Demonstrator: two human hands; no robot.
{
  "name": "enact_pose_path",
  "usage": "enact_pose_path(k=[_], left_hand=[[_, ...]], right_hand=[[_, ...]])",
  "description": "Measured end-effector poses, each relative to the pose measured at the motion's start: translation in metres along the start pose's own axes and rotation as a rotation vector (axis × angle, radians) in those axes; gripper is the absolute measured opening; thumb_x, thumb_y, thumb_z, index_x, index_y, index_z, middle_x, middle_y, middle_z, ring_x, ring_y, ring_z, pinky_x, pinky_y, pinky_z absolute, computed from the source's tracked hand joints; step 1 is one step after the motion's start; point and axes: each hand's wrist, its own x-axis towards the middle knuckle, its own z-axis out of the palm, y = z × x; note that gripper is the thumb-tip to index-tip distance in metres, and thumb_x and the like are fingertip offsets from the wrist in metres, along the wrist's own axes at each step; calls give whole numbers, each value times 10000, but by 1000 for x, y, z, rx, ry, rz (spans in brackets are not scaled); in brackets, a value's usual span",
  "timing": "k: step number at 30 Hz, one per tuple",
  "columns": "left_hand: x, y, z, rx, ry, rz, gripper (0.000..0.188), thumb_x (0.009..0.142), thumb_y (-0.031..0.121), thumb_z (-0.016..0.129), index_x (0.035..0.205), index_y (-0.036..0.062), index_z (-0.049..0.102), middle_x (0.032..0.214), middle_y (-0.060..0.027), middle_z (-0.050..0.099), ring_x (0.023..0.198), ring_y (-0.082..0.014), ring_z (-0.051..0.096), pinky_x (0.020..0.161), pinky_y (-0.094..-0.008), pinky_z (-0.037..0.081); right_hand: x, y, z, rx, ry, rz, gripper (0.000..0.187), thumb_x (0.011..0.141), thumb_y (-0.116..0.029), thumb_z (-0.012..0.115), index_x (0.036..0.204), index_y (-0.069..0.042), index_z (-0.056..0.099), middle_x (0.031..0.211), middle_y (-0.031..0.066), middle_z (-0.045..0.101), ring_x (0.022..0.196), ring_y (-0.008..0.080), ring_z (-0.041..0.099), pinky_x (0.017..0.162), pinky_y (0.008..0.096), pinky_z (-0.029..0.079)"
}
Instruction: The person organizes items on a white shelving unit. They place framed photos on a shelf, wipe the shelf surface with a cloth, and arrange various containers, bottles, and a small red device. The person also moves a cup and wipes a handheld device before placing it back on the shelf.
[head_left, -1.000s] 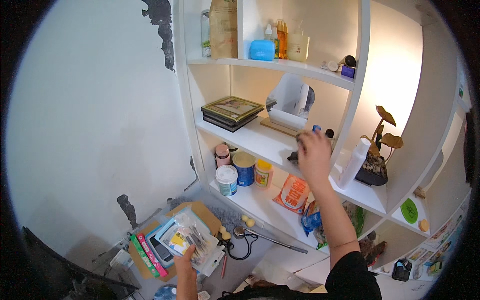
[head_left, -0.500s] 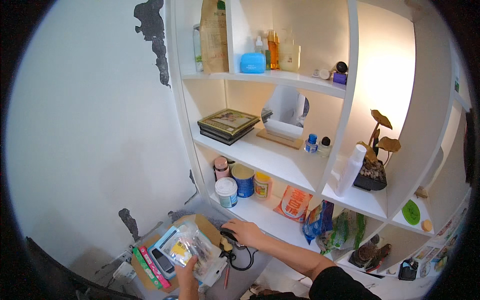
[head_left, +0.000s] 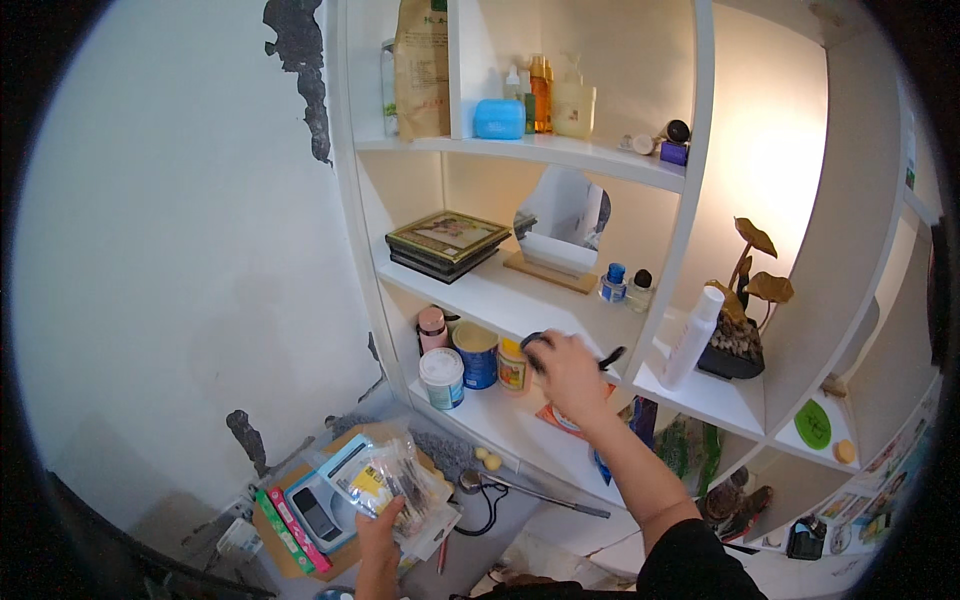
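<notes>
Black object (head_left: 612,358) in right hand (head_left: 572,378) — sideways, tip rightward.

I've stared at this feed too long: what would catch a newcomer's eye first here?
Likely the wavy mirror standing on the middle shelf, and the gold-leaved plant below the bright glow at right. Near the picture's centre, the right hand holds a blurred dark item; lower, the left hand grips a clear packet.

white shelf (head_left: 500,288) – frames (head_left: 448,240), mirror (head_left: 558,225), bottles (head_left: 613,286)
</notes>
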Motion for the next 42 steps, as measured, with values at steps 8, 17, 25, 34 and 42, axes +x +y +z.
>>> enact_pose_path(k=[8,17,25,34,42], left_hand=[[-2,-16,-4,22,-85,-73,398,729,-47,652,1100,-5,516,1000,-91,609,870,-208,608,734,-329,500],[-8,-54,14,-32,-155,-158,410,747,-23,638,1126,-1,485,991,-122,608,833,-235,630,659,-371,553],[-15,4,88,1,-238,-176,404,751,10,664,1125,20,513,1010,-68,603,888,-187,597,749,-323,492],[42,36,236,359,-704,-190,398,716,47,713,1086,24,568,997,-57,622,875,-161,595,759,-290,477],[89,29,321,362,-937,-245,442,675,45,747,1073,-1,561,985,-88,626,857,-158,603,745,-287,488]], right_hand=[[-88,0,3,375,10,46,369,717,-51,593,1080,-108,577,1143,103,552,994,319,558,833,366,463],[-149,6,30,966,-329,650,387,829,-371,624,931,2,621,897,86,631,857,156,566,781,281,437],[-157,6,66,1145,-308,414,304,841,-298,622,858,5,631,891,77,611,849,168,561,777,272,427],[-157,43,32,1142,-345,334,249,839,-225,623,875,21,633,977,117,609,918,195,572,846,279,422],[-174,66,27,1090,-304,406,215,835,-203,631,880,7,646,981,107,613,934,191,565,848,284,419]])
